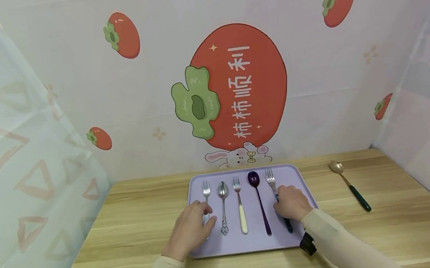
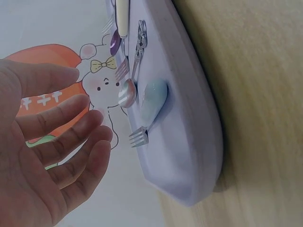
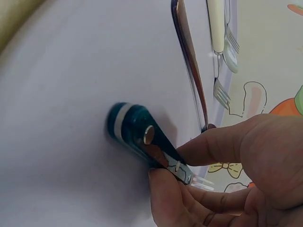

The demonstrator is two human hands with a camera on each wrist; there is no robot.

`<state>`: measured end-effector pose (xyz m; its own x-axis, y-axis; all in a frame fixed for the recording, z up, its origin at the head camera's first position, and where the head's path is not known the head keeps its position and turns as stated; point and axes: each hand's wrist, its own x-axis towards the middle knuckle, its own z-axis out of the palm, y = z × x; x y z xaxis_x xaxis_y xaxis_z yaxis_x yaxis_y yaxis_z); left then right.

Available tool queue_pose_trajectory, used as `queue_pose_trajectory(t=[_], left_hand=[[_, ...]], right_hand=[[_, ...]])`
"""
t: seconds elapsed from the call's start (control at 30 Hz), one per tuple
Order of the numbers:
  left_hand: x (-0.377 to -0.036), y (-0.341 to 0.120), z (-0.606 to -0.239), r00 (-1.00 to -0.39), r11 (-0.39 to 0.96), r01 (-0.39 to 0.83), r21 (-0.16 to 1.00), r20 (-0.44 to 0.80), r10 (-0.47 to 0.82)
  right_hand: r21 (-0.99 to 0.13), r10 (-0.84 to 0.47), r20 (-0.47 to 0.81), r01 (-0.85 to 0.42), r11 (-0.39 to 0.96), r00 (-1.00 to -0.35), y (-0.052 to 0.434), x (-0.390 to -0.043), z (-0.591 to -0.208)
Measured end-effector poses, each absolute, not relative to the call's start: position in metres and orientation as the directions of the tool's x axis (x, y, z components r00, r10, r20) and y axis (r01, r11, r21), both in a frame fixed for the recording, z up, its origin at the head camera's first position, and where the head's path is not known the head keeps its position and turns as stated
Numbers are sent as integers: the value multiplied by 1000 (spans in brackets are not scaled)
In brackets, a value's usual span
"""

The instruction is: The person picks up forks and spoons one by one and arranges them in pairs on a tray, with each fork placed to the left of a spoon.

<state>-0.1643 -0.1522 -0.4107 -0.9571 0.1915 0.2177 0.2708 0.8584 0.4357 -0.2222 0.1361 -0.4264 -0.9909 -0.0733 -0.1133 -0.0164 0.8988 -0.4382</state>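
On a lilac tray (image 1: 246,245) lies a row of cutlery. My right hand (image 1: 292,202) pinches the dark green handle (image 3: 135,127) of the rightmost fork (image 1: 270,178) between thumb and fingers, its tines pointing to the back. Over the leftmost fork (image 1: 206,190) hovers my left hand (image 1: 193,228), fingers spread and gently bent; the left wrist view shows them apart from that fork's pale blue handle (image 2: 154,101). Between the hands lie a silver spoon (image 1: 223,211) with an ornate handle, a cream-handled fork (image 1: 242,218) and a long dark purple spoon (image 1: 264,209).
A gold spoon (image 1: 357,195) with a dark green handle lies on the wooden table (image 1: 138,229), right of the tray. Behind the table hangs a printed cloth (image 1: 147,88) with persimmons and a rabbit. More cloth walls in the left and right sides.
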Motion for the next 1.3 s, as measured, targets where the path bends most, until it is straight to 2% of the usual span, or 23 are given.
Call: queue_pose_trajectory(t=[0.57, 1.0, 1.3], left_hand=[[-165, -151, -413, -955, 855, 279, 438, 222, 197], [-167, -151, -414, -955, 851, 280, 445, 216, 202], [-167, -150, -415, -955, 851, 282, 444, 214, 205]], right_hand=[[-401, -74, -60, -44, 915, -995, 161, -215, -408], [-410, -19, -44, 0, 912, -999, 213, -216, -405], [-378, -26, -14, -19, 925, -1000, 246, -221, -403]])
